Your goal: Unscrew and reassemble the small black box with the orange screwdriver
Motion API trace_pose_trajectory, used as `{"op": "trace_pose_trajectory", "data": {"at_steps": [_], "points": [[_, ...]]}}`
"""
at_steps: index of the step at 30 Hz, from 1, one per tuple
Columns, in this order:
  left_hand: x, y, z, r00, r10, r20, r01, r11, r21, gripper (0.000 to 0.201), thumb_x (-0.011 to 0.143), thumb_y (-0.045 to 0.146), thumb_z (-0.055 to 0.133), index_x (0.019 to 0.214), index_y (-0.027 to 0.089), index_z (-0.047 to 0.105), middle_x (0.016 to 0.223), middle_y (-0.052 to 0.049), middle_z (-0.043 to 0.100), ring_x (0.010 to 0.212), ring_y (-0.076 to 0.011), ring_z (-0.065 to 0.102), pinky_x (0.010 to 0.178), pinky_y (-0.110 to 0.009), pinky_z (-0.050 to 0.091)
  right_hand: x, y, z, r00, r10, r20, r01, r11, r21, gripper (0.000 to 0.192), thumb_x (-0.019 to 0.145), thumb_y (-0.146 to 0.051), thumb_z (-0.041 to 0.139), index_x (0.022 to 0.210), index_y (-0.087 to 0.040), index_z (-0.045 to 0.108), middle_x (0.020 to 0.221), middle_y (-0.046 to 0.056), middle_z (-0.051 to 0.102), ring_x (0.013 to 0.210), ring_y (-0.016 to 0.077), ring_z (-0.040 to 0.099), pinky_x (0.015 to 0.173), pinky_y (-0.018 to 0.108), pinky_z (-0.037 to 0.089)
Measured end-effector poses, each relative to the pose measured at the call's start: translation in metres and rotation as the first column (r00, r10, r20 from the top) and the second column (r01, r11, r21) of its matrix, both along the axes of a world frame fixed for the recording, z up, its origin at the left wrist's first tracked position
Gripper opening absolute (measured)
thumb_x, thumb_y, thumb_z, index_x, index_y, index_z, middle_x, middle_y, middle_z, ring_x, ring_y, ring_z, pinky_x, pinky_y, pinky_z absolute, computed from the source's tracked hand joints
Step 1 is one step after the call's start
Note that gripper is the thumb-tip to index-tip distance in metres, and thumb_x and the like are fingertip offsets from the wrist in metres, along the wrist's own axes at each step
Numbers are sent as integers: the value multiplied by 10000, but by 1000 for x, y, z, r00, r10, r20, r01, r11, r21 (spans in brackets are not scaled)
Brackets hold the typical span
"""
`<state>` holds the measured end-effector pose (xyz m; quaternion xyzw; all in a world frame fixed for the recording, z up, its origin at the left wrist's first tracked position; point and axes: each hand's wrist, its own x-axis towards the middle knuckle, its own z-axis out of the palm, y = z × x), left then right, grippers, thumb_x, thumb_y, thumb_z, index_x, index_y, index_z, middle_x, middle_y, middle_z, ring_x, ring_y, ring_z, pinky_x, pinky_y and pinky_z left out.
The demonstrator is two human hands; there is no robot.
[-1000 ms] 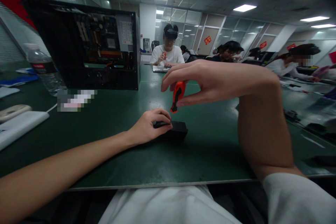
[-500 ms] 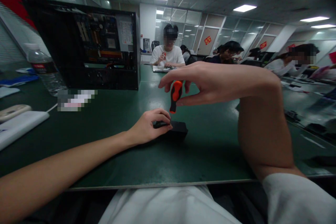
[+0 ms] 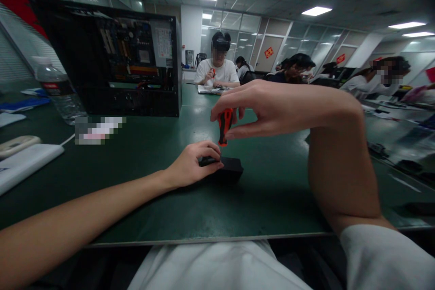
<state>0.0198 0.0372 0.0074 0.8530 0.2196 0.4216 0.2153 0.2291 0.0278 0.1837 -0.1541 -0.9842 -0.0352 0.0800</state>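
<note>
Orange-and-black screwdriver (image 3: pixel 224 125), held nearly upright over the middle of the green counter (image 3: pixel 142 154). Its handle is pinched between the thumb and fingertips of the right hand (image 3: pixel 272 106), whose wrist is raised and whose forearm drops steeply to the near counter edge. The thin shaft points down, and its tip meets the top of a small black box (image 3: pixel 228 168) lying flat on the counter. The left hand (image 3: pixel 193 163) is curled over the left end of the box, fingers closed on it and pressing it down; the left forearm lies along the counter toward the camera.

Behind and to the left, well apart from the box, an open black PC case (image 3: pixel 112 61) stands on the counter, its circuit board, red cable and a white sticker exposed; the print on the sticker is too small to read. A clear bottle (image 3: pixel 57 93) with a red-and-dark label, also unreadable, stands just left of the case. A pixelated patch lies on the counter in front of the case. At the far left edge are a white pad (image 3: pixel 23 163), a beige object and a blue item.

Across the counter a seated person in a white shirt (image 3: pixel 217 70) holds a small red tool. Other people sit at counters on the right. Red diamond signs (image 3: pixel 268 51) hang on the far glass partitions; their characters cannot be made out.
</note>
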Motion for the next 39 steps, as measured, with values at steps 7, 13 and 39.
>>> {"op": "trace_pose_trajectory", "data": {"at_steps": [7, 13, 39], "points": [[0, -2, 3, 999, 1, -39, 0, 1000, 15, 87, 894, 223, 707, 832, 162, 703, 971, -72, 696, 899, -183, 672, 847, -308, 521, 1, 2, -1, 994, -108, 12, 107, 994, 17, 300, 947, -450, 593, 973, -177, 715, 751, -11, 675, 626, 88, 546, 642, 247, 369], [-2, -6, 7, 996, -1, -90, 3, 1000, 24, 132, 900, 182, 645, 774, 163, 609, 989, -88, 689, 932, -198, 659, 871, -325, 505, 3, 2, 1, 993, -111, 50, 112, 994, -14, 248, 912, -386, 619, 991, -175, 722, 806, 2, 705, 667, 101, 581, 622, 236, 379], [3, -12, 9, 937, 50, -346, -66, 997, -35, 384, 826, 393, 760, 1142, 174, 740, 1094, -65, 784, 966, -237, 739, 850, -312, 531, 21, 14, 2, 866, -230, 445, 380, 880, -285, 270, 865, -229, 632, 1048, -151, 815, 838, 2, 781, 676, 118, 628, 595, 228, 409]]}}
